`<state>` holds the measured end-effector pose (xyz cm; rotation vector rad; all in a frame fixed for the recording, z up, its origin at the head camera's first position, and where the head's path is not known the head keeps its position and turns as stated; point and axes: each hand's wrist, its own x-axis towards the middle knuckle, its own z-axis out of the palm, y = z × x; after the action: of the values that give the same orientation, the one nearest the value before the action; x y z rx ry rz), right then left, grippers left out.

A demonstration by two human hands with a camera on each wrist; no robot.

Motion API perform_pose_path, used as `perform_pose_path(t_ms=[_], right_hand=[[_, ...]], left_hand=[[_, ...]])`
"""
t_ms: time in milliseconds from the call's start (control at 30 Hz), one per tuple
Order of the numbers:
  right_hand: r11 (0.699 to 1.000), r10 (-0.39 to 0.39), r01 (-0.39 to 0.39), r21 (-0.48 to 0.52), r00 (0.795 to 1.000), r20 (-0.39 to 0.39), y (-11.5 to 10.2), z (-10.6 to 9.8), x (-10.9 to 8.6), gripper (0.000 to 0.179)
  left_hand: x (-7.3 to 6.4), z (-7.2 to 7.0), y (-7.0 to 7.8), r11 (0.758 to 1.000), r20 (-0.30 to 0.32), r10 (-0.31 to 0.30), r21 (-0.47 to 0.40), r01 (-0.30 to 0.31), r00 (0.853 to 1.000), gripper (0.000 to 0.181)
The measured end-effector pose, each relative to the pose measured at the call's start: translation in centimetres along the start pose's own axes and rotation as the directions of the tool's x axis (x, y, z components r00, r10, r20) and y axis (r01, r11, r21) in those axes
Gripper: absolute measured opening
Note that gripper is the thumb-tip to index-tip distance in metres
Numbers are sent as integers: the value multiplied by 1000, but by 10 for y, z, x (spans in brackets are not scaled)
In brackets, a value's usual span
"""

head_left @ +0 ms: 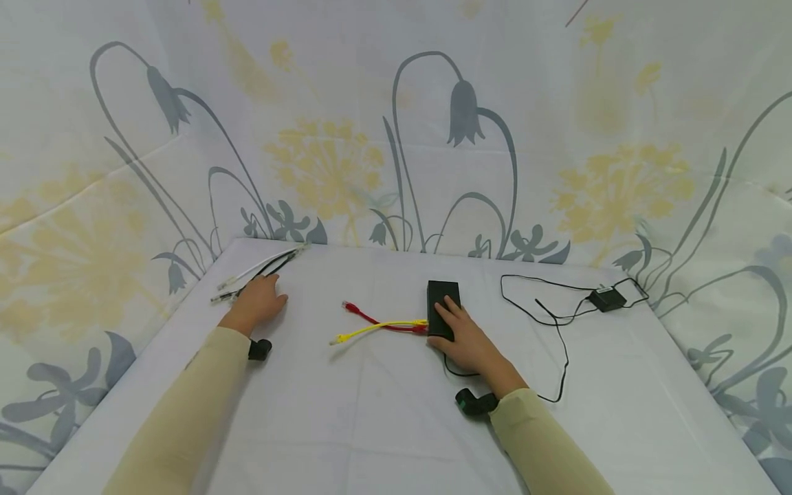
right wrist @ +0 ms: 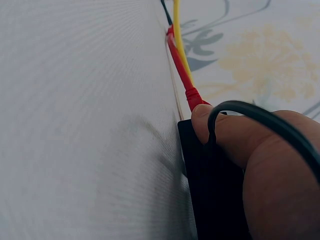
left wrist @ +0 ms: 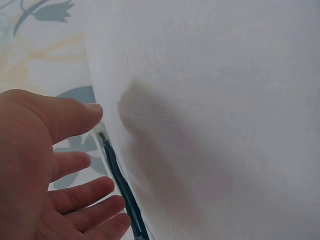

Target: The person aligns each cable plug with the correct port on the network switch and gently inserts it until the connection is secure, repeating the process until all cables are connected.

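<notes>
My right hand (head_left: 470,342) rests on a small black network switch (head_left: 438,292), its fingers spread over the top. In the right wrist view the thumb (right wrist: 202,117) lies at the switch's edge, by a red plug. A red network cable (head_left: 370,317) and a yellow network cable (head_left: 365,330) run left from the switch, their far plugs loose on the table. At the far left, my left hand (head_left: 256,301) is over black cables (head_left: 276,264), beside a white cable (head_left: 247,272). In the left wrist view its fingers are relaxed and apart from the dark cable (left wrist: 120,175), gripping nothing.
On the right lies a black power adapter (head_left: 607,298) with its thin black cord (head_left: 566,361) looped across the white table (head_left: 383,426). A flower-patterned cloth (head_left: 371,103) stands behind the table and along its sides.
</notes>
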<state>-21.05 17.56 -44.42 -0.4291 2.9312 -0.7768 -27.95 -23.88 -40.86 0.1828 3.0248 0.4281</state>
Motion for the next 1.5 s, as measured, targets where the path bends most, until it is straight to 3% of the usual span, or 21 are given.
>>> perform_pose_path(t_ms=[300, 900, 1233, 1500], right_hand=[[1000, -2, 2, 3, 1000, 4, 0, 0, 1, 73], [1000, -3, 3, 10, 1000, 9, -5, -2, 0, 72], [1000, -5, 5, 4, 1000, -4, -1, 0, 0, 72], [1000, 0, 0, 8, 1000, -3, -1, 0, -1, 72]], left_hand=[[12, -1, 0, 998, 72, -55, -7, 56, 996, 65], [23, -1, -6, 997, 102, -70, -4, 71, 992, 66], [19, -1, 5, 997, 68, -80, 26, 78, 994, 57], [17, 1, 17, 995, 82, -80, 69, 75, 993, 49]])
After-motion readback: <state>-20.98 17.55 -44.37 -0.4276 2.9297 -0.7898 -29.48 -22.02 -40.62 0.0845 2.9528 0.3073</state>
